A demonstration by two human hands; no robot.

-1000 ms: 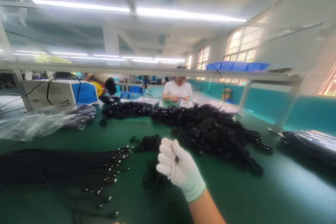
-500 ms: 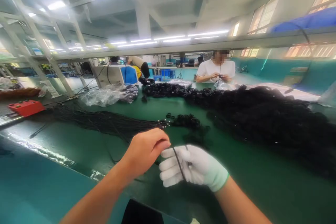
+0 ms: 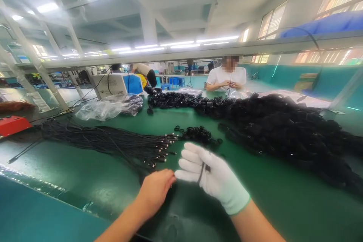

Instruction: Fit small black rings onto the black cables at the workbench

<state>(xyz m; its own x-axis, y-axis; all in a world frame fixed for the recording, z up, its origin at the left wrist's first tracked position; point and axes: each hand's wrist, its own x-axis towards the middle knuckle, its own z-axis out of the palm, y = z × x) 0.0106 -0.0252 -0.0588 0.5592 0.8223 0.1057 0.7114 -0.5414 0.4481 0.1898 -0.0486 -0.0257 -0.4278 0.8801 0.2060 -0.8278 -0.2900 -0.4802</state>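
My right hand (image 3: pixel 211 176), in a white glove, grips a thin black cable (image 3: pixel 202 171) that runs across its fingers. My bare left hand (image 3: pixel 156 191) is closed and pinches the same cable just left of the glove, low over the green table (image 3: pixel 272 204). A bundle of long black cables with metal tips (image 3: pixel 113 143) lies just beyond the left hand. A small heap of black rings (image 3: pixel 198 134) sits ahead of the glove.
A big pile of coiled black cables (image 3: pixel 283 128) covers the right and far side of the table. Clear plastic bags (image 3: pixel 107 107) and a white-and-blue machine (image 3: pixel 119 84) stand at the back left, a red box (image 3: pixel 13 124) at far left. A person in white (image 3: pixel 227 77) works opposite.
My left hand came into view beside the glove, took hold of the cable, then dropped lower toward me. The view swung left.
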